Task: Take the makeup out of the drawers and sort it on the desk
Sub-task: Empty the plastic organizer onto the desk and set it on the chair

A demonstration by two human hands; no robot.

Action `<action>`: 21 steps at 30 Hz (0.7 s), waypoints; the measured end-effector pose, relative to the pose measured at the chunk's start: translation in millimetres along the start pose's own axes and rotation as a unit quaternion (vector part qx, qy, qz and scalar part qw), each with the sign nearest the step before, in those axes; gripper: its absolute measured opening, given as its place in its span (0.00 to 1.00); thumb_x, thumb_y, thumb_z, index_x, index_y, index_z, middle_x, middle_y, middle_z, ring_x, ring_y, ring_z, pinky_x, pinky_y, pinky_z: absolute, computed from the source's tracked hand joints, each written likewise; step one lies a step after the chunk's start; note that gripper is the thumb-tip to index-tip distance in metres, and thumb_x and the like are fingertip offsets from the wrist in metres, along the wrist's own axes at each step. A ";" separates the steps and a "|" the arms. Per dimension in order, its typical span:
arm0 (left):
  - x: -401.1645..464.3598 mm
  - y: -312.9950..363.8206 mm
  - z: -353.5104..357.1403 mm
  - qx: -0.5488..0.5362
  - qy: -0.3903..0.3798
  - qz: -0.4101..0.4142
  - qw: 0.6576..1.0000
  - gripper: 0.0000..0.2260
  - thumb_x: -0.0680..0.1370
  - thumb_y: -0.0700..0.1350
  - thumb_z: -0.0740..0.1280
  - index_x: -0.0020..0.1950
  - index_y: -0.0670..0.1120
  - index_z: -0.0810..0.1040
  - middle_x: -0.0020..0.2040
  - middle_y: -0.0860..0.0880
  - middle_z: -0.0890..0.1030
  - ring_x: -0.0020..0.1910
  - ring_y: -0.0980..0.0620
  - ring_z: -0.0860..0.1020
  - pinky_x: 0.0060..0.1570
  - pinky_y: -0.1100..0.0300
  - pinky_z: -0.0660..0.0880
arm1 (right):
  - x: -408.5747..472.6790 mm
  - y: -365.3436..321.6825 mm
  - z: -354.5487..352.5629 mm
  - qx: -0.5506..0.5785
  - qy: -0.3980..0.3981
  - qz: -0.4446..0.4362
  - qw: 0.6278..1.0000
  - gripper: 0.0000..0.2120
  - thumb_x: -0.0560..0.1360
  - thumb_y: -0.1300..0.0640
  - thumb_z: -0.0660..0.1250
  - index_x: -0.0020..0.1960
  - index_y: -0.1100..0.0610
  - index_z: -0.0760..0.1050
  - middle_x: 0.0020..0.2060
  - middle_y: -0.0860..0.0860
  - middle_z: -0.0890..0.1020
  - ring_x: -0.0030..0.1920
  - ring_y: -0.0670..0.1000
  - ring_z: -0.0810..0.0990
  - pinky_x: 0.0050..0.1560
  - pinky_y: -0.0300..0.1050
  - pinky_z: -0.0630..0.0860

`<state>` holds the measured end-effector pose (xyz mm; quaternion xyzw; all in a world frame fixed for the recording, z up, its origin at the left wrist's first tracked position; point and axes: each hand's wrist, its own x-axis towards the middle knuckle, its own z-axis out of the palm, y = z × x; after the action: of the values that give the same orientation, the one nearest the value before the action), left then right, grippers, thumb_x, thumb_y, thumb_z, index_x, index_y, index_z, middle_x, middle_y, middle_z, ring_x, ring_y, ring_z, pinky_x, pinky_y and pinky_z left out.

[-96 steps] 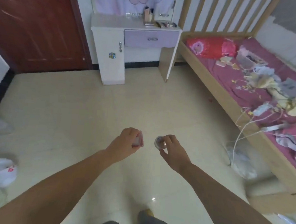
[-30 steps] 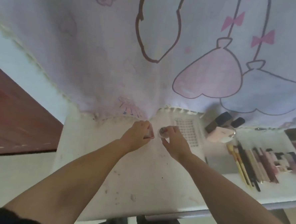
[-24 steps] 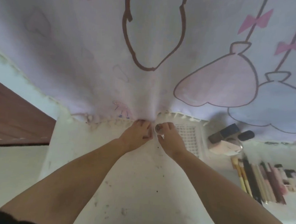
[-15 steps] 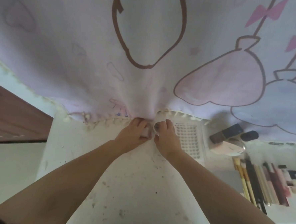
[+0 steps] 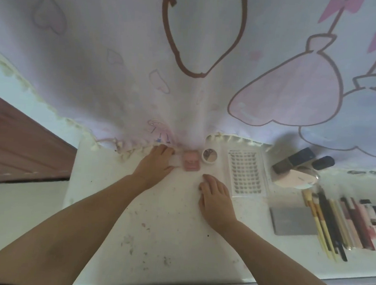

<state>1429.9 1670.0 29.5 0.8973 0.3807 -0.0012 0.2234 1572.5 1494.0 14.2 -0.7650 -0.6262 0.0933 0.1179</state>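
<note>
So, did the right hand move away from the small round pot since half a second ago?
Yes. The right hand let go and drew back toward the desk's front edge; the pot sits by the curtain.

Square compact (image 5: 191,162) and round pot (image 5: 209,156) side by side at table (image 5: 159,228) back; lash tray (image 5: 247,172) right of them; brushes (image 5: 323,225) far right.

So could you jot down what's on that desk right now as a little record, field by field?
surface: white desk, cartoon-print curtain hanging behind
left hand: empty, resting beside pink compact
right hand: empty, flat on the desk
just right of compact: small round pot
further right: lash tray, grey palette, row of brushes and pencils
back right: dark bottles, round pink case
</note>
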 end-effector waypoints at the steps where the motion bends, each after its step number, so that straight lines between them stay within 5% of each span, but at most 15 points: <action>1: -3.3 -5.1 0.6 0.004 -0.003 -0.008 1.000 0.18 0.76 0.46 0.65 0.65 0.42 0.69 0.62 0.43 0.70 0.61 0.42 0.68 0.55 0.49 0.71 | -0.1 0.2 0.8 -0.003 -0.003 -0.001 1.000 0.15 0.61 0.65 0.75 0.47 0.60 0.78 0.56 0.59 0.80 0.56 0.59 0.80 0.56 0.54 0.76; 9: -4.7 -5.8 -4.4 0.044 -0.049 -0.006 0.998 0.18 0.76 0.47 0.66 0.63 0.44 0.68 0.62 0.45 0.69 0.61 0.45 0.67 0.57 0.53 0.69 | -0.3 3.0 0.3 -0.003 -0.047 0.001 0.999 0.13 0.64 0.65 0.73 0.48 0.61 0.78 0.58 0.60 0.79 0.59 0.60 0.78 0.58 0.55 0.75; 12: -9.7 -2.5 -15.7 0.043 -0.048 0.022 0.998 0.19 0.76 0.48 0.66 0.64 0.44 0.68 0.62 0.45 0.69 0.62 0.45 0.67 0.58 0.52 0.69 | 5.0 1.4 -12.1 -0.008 -0.117 0.008 0.993 0.13 0.74 0.62 0.61 0.58 0.61 0.73 0.69 0.58 0.68 0.70 0.57 0.66 0.68 0.50 0.64; 15: -16.7 6.9 -27.5 0.034 -0.046 0.081 0.995 0.17 0.77 0.48 0.63 0.63 0.44 0.69 0.62 0.45 0.70 0.62 0.45 0.68 0.58 0.53 0.68 | 12.8 -5.2 -32.0 -0.003 -0.175 0.060 0.983 0.15 0.79 0.57 0.54 0.63 0.59 0.69 0.71 0.54 0.64 0.69 0.55 0.65 0.63 0.49 0.67; 21: -39.0 56.7 -37.8 0.074 -0.030 0.241 0.967 0.14 0.78 0.50 0.63 0.58 0.42 0.72 0.54 0.44 0.74 0.53 0.43 0.74 0.45 0.56 0.68 | -43.1 -21.1 -67.0 -0.057 -0.010 0.194 0.979 0.18 0.81 0.49 0.53 0.68 0.53 0.68 0.68 0.52 0.70 0.66 0.54 0.70 0.65 0.51 0.66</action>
<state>1434.6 1623.9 93.0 0.9762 0.1450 -0.0023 0.1614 1563.7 1451.4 84.2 -0.8766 -0.4709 0.0863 0.0479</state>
